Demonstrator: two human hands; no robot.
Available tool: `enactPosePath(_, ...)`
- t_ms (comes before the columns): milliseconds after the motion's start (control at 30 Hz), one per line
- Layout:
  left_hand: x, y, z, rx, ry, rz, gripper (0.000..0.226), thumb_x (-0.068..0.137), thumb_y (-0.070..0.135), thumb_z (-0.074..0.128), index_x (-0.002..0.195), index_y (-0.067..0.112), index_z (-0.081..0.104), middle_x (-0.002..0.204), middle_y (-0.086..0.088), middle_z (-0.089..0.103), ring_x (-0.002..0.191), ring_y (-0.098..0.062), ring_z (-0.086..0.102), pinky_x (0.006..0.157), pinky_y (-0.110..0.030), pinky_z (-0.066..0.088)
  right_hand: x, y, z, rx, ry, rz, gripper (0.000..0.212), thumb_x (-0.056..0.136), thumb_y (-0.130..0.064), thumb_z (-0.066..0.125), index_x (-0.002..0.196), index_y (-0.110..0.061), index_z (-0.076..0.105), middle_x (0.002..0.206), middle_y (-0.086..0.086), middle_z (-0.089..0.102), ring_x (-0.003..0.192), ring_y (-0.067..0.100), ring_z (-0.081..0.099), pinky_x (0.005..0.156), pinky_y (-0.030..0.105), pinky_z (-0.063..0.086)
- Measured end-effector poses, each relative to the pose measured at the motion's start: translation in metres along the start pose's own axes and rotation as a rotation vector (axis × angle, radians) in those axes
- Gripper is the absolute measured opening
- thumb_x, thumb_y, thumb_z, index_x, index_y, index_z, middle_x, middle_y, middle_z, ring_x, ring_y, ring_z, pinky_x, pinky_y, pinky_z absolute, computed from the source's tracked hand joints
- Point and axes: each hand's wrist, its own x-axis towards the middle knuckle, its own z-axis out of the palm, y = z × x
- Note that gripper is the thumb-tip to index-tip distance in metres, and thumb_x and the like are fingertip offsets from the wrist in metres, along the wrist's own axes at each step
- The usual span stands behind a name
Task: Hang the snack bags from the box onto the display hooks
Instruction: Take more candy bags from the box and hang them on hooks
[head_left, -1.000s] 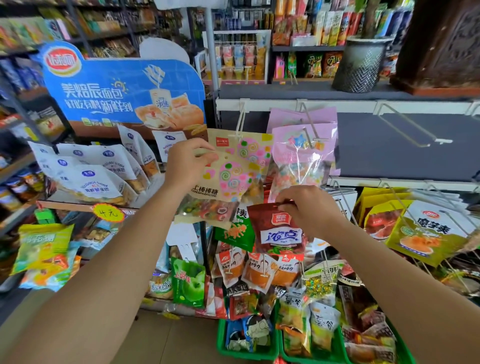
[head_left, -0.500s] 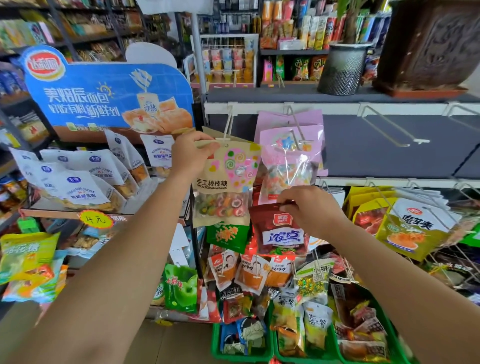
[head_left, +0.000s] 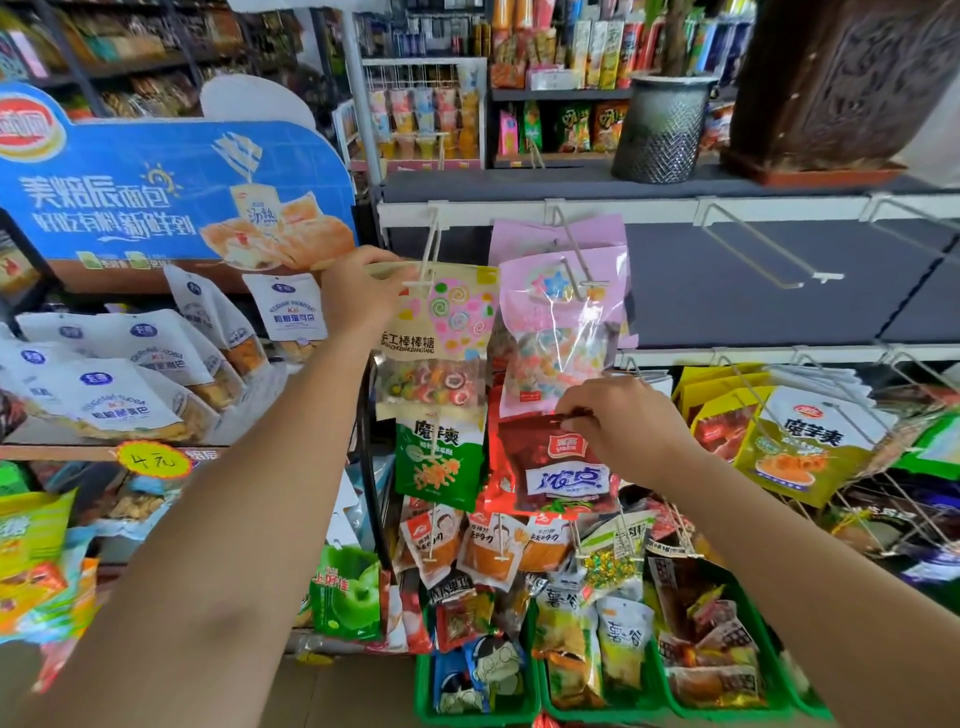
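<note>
My left hand (head_left: 358, 296) grips the top left corner of a tan lollipop bag (head_left: 441, 338), whose top sits at the tip of a white display hook (head_left: 428, 244). Lower and to the right, my right hand (head_left: 618, 421) pinches the top edge of a dark red snack bag (head_left: 556, 467) in front of the second row of hanging packs. A pink candy bag (head_left: 561, 322) hangs on the neighbouring hook. No box is in view.
Bare hooks (head_left: 758, 249) stick out along the top rail to the right. Yellow-green packs (head_left: 795, 447) hang at the right, and green baskets (head_left: 530, 712) of snacks sit below. A blue bread display (head_left: 156, 187) with white bags stands at the left.
The lollipop bag has straightened from a tilt and its top now sits at the hook's tip. My right hand has stayed pinching the red bag.
</note>
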Motion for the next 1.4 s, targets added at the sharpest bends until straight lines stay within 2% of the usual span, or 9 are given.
enactPosePath(100,-0.017,-0.018,-0.006,0.023,0.049,0.048,0.038,0.083,0.031,0.073,0.117,0.024,0.061,0.109,0.012,0.062,0.092,-0.005,0.057,0.071,-0.017,0.043,0.002,0.0,0.003,0.0,-0.015,0.007,0.015,0.097,-0.027,0.06,0.108,-0.028,0.071,0.101,-0.01,0.07,0.089,0.017,0.064,0.072,0.032,0.053)
enactPosePath(200,-0.045,-0.046,-0.013,0.133,0.074,0.157,0.055,0.081,0.034,0.074,0.13,0.024,0.05,0.121,-0.002,0.056,0.106,-0.02,0.056,0.086,-0.033,0.048,0.006,-0.002,0.006,-0.003,-0.041,0.001,0.016,0.098,-0.027,0.058,0.109,-0.029,0.07,0.103,-0.009,0.069,0.091,0.017,0.063,0.075,0.033,0.053)
enactPosePath(400,-0.081,-0.069,0.001,0.419,-0.185,0.32,0.068,0.083,0.042,0.07,0.143,0.031,0.04,0.155,-0.002,0.027,0.141,-0.026,0.03,0.102,-0.047,0.044,0.021,-0.014,0.009,-0.013,-0.046,-0.029,0.012,0.097,-0.028,0.059,0.103,-0.029,0.069,0.099,-0.01,0.068,0.085,0.017,0.061,0.071,0.032,0.051)
enactPosePath(533,-0.07,-0.065,0.022,0.646,-0.27,0.487,0.08,0.08,0.05,0.066,0.149,0.04,0.026,0.162,-0.003,0.008,0.147,-0.031,0.013,0.117,-0.046,0.023,0.022,-0.011,0.016,0.007,-0.043,-0.019,0.009,0.096,-0.029,0.06,0.102,-0.029,0.068,0.098,-0.009,0.068,0.081,0.016,0.06,0.071,0.033,0.053)
enactPosePath(800,-0.015,-0.058,0.048,0.869,-0.359,0.483,0.084,0.084,0.047,0.064,0.153,0.038,0.016,0.159,-0.016,0.013,0.145,-0.039,0.012,0.113,-0.052,0.028,0.015,0.011,0.023,0.0,-0.037,0.051,0.011,0.095,-0.028,0.063,0.104,-0.031,0.069,0.101,-0.011,0.07,0.087,0.018,0.064,0.071,0.033,0.053)
enactPosePath(1000,0.021,-0.049,0.058,0.997,-0.451,0.417,0.086,0.083,0.059,0.062,0.151,0.043,0.012,0.164,-0.007,-0.005,0.141,-0.043,0.022,0.108,-0.052,0.035,0.012,0.026,0.019,-0.026,-0.03,0.099,0.012,0.095,-0.03,0.061,0.104,-0.034,0.068,0.101,-0.012,0.068,0.091,0.016,0.063,0.067,0.029,0.047)
enactPosePath(1067,0.022,-0.041,0.058,0.995,-0.477,0.372,0.083,0.084,0.058,0.062,0.151,0.044,0.014,0.164,-0.007,-0.002,0.141,-0.041,0.024,0.105,-0.05,0.038,0.008,0.029,0.016,-0.034,-0.033,0.105,0.012,0.096,-0.029,0.06,0.105,-0.033,0.068,0.102,-0.012,0.068,0.092,0.015,0.063,0.067,0.028,0.047)
enactPosePath(1167,0.01,-0.031,0.057,0.934,-0.498,0.305,0.072,0.087,0.052,0.059,0.149,0.041,0.025,0.158,-0.014,0.025,0.137,-0.039,0.031,0.1,-0.049,0.043,0.002,0.036,0.011,-0.032,-0.015,0.109,0.012,0.096,-0.029,0.061,0.105,-0.031,0.069,0.101,-0.011,0.069,0.087,0.015,0.062,0.062,0.027,0.04)
enactPosePath(1400,-0.064,-0.011,0.037,0.689,-0.571,0.309,0.04,0.09,0.044,0.059,0.125,0.026,0.059,0.131,0.002,0.057,0.112,-0.023,0.057,0.084,-0.039,0.051,-0.022,0.067,-0.01,0.074,0.015,0.172,0.013,0.091,-0.027,0.067,0.102,-0.032,0.072,0.099,-0.011,0.072,0.086,0.017,0.065,0.064,0.028,0.046)
